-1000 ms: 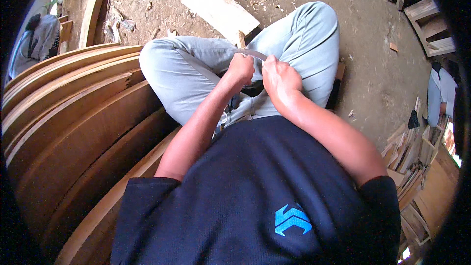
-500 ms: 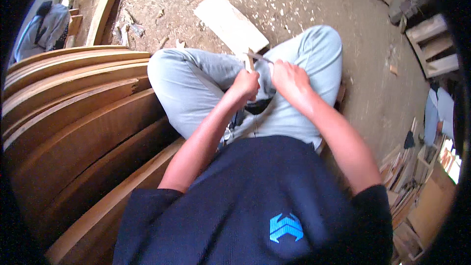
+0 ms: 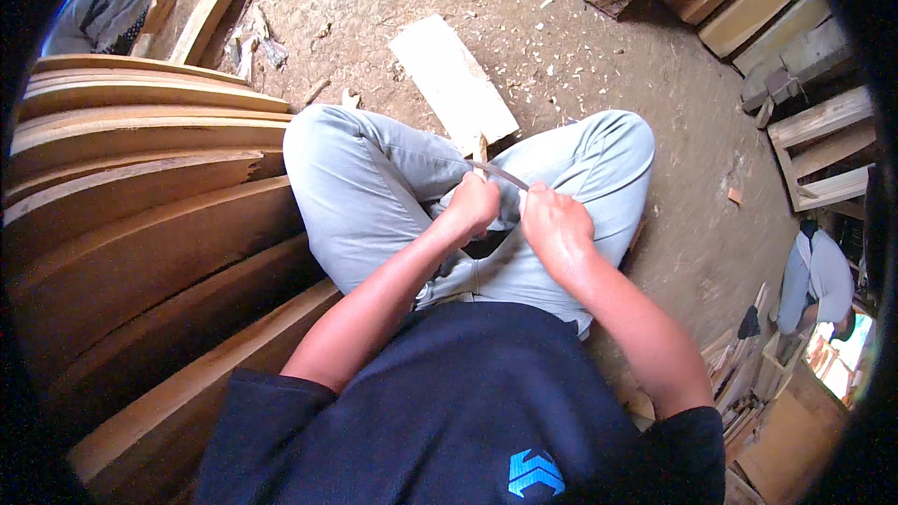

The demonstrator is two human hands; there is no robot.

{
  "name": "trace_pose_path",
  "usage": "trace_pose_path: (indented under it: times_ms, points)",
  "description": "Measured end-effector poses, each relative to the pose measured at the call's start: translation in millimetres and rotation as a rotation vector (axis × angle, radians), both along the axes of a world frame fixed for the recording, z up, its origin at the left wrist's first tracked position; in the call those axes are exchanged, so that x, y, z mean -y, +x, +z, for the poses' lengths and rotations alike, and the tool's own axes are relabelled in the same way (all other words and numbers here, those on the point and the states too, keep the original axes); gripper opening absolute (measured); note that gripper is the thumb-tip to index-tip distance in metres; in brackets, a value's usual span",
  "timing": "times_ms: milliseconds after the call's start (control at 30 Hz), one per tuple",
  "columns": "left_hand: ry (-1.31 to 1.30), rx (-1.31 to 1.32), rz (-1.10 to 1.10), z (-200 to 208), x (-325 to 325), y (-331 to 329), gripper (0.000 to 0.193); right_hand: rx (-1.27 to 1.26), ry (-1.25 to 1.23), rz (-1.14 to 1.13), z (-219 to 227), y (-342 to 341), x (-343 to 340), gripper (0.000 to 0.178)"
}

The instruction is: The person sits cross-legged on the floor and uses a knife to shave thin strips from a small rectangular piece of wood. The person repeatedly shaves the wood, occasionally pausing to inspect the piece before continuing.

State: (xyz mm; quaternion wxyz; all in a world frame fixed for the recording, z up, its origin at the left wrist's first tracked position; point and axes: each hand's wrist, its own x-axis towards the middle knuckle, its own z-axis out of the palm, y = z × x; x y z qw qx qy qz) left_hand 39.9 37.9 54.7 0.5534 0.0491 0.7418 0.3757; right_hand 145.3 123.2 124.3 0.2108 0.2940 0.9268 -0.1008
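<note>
My left hand (image 3: 475, 204) is closed around the lower part of a narrow wooden stick (image 3: 481, 149), which points away from me between my knees. In my right hand (image 3: 557, 227), fingers wrapped round its handle, is a knife whose thin dark blade (image 3: 505, 176) slants left across the stick just above my left fist. The handle itself is mostly hidden by the fingers. Beyond my crossed legs lies a flat pale wooden board (image 3: 453, 84) on the ground, its near end by the stick's tip.
Long curved-looking planks (image 3: 140, 210) are stacked close on my left. Wood shavings (image 3: 552, 70) litter the earth floor ahead. Timber blocks (image 3: 739, 28) and a wooden frame (image 3: 828, 145) stand at the far right. A person (image 3: 818, 271) bends over at the right edge, near scrap wood.
The view has tilted, so the hands, legs and board sit slightly lower. My hands keep their grips on stick and knife, and the blade still lies across the stick.
</note>
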Motion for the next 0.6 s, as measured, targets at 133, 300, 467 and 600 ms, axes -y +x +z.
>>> trace_pose_path:
  times_ms: [133, 300, 467, 600]
  points:
    - [-0.039, -0.253, -0.015, -12, 2, 13, 0.031, 0.009, 0.125, -0.065, -15, -5, 21, 0.016]
    - [-0.094, -0.060, -0.017, -2, 5, 6, 0.037, 0.045, 0.197, -0.078, -27, -5, 26, 0.017]
    - [-0.069, -0.182, -0.159, -51, 17, 2, 0.037, -0.017, 0.267, -0.072, -39, -5, 37, 0.021]
    - [-0.020, -0.104, -0.142, -40, 20, -5, 0.028, 0.008, 0.332, -0.050, -56, -9, 38, 0.013]
